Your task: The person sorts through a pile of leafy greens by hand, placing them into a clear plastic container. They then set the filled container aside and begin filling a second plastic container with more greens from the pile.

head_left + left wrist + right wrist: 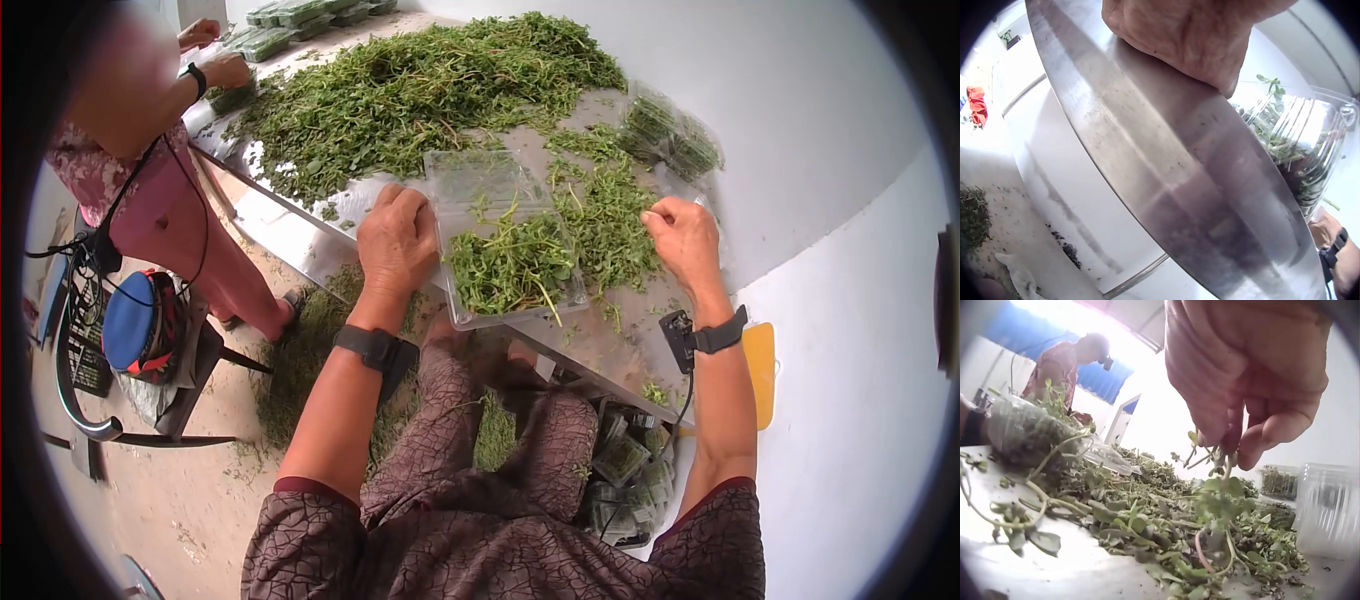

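Note:
An open clear plastic clamshell container [510, 262], heaped with green leafy sprigs [500, 265], sits at the table's near edge with its lid [480, 175] folded back. Against its left side is my left hand [393, 240], fingers curled; the fingertips are hidden, so I cannot tell if they grip the container. In the left wrist view that hand [1179, 40] lies over the metal table edge [1147, 162]. My right hand [685, 240] is right of the container, over a spread of loose greens [610, 215]. Its thumb and fingers pinch small leafy sprigs [1219, 462] in the right wrist view.
A large mound of greens [430, 90] covers the far table. Filled containers [670, 135] stand by the wall. Across the left side another person [150, 150] handles a container. A chair [190, 390] stands left; a crate of containers [625, 475] sits below the table.

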A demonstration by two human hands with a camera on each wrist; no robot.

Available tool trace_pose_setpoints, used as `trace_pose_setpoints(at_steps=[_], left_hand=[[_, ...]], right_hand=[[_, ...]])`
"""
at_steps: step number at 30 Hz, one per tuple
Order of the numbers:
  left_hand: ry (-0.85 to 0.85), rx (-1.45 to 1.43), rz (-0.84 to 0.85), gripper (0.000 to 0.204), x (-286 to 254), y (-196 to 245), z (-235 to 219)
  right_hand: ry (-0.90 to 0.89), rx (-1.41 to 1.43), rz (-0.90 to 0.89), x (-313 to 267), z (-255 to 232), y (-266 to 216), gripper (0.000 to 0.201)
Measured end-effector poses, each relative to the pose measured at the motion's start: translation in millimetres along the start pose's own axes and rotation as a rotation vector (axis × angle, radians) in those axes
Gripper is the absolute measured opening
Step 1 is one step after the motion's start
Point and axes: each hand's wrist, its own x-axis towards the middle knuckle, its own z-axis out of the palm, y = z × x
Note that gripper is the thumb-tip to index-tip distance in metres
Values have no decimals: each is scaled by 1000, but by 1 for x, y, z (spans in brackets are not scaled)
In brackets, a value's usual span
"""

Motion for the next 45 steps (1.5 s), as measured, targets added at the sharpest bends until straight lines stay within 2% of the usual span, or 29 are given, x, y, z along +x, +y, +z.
trace_pose_setpoints(at_steps=[1, 3, 4, 6, 7, 10, 14, 17, 19, 21, 23, 28, 30, 31, 34, 36, 37, 39, 45], left_hand=[[3, 1, -6, 5, 0, 0, 0], [-6, 0, -13, 5, -1, -1, 0], [-3, 2, -16, 5, -1, -1, 1], [17, -30, -3, 6, -1, -1, 1], [18, -28, -5, 6, -1, -2, 1], [12, -24, 6, 7, 0, -2, 2], [-1, -12, -5, 8, 0, -2, 1], [-6, -13, -16, 9, 0, 0, 0], [-19, -4, -13, 10, 1, 0, -1], [-3, 9, -16, 12, 1, 0, 0], [-30, 4, -32, 13, 0, 0, -1], [-52, -135, 30, 22, 2, -10, -11], [26, -465, -103, 29, 1, -11, -19], [68, -524, -74, 31, 2, 1, -29], [-5, -397, -44, 29, 3, 41, -59], [-229, -271, 54, 33, 0, 63, -65], [-266, -210, 94, 38, -3, 66, -62], [-270, -57, 194, 33, -8, 76, -55], [-411, -25, 232, 35, -10, 78, -44]], right_hand=[[-4, -1, -5, 1, 0, 3, 10], [-100, 335, 63, 2, -4, 4, 14], [-102, 335, 59, 1, -8, -3, 14], [-203, 717, 198, -4, -22, -26, 18], [-205, 718, 197, -7, -24, -38, 18], [-293, 1015, 162, -13, -17, -68, 22], [-336, 1002, 214, -36, -7, -101, 21], [-225, 867, 171, -57, -3, -95, 20], [-22, 679, 2, -73, 3, -82, 22], [-47, 634, 52, -89, 1, -80, 27], [97, 430, -164, -102, 11, -76, 29], [123, 353, -260, -121, 38, -75, 35], [142, 408, -252, -121, 42, -69, 35], [146, 449, -236, -123, 46, -67, 35], [144, 602, -233, -126, 58, -61, 34], [170, 632, -237, -126, 63, -60, 31], [195, 651, -239, -126, 65, -60, 28], [192, 733, -197, -123, 62, -61, 25], [180, 939, -98, -122, 60, -60, 18]])
